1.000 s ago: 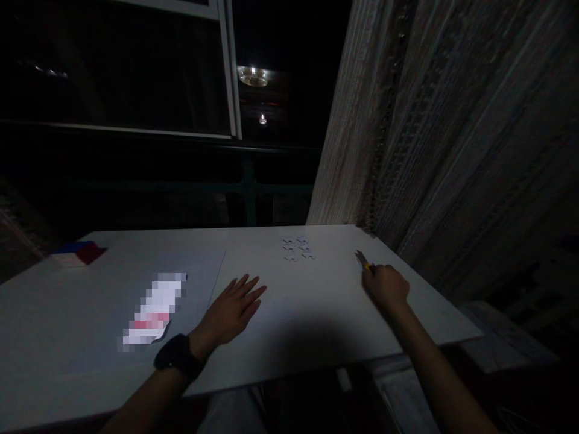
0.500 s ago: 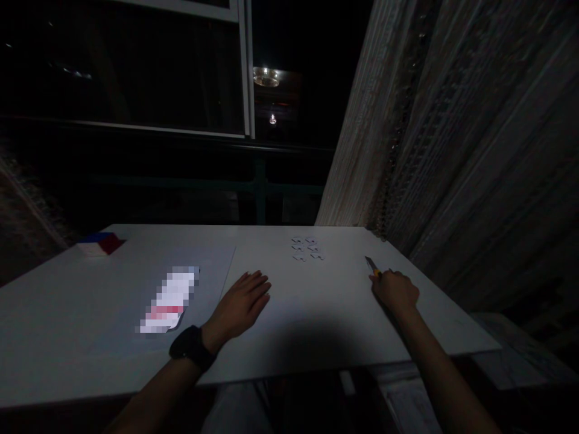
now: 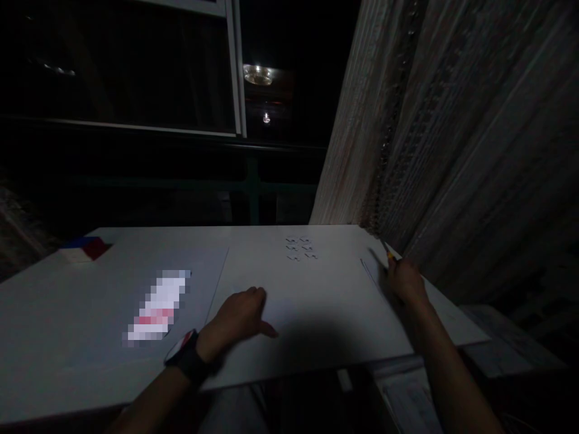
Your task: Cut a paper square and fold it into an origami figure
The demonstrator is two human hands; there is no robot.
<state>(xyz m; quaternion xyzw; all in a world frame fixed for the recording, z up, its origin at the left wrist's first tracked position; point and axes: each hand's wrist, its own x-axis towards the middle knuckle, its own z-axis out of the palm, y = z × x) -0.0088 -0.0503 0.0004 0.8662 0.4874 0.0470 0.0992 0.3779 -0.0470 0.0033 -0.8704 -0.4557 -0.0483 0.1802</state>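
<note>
My right hand (image 3: 406,281) is closed around a utility knife (image 3: 389,255) with a yellow part, its blade pointing up and away near the right table edge. Just left of that hand lies a thin, slim strip (image 3: 370,272), too dark to name. My left hand (image 3: 244,310) is over the middle of the white table (image 3: 316,295), fingers bent together and thumb stretched out apart. Nothing shows in it. A black watch (image 3: 186,355) with a lit face is on my left wrist. Beyond my hands, several small flat pieces (image 3: 301,248) lie in two columns.
Left of my left hand, a lit, blurred-out phone (image 3: 158,304) rests on a thin sheet (image 3: 199,301). A blue, red and white cube (image 3: 84,248) stands at the far left. A curtain (image 3: 353,120) hangs behind the right edge, and a dark window is ahead.
My left hand has gone from flat to bent fingers with the thumb out, and its watch face has lit up. My right hand has moved slightly right with the knife, uncovering the thin strip.
</note>
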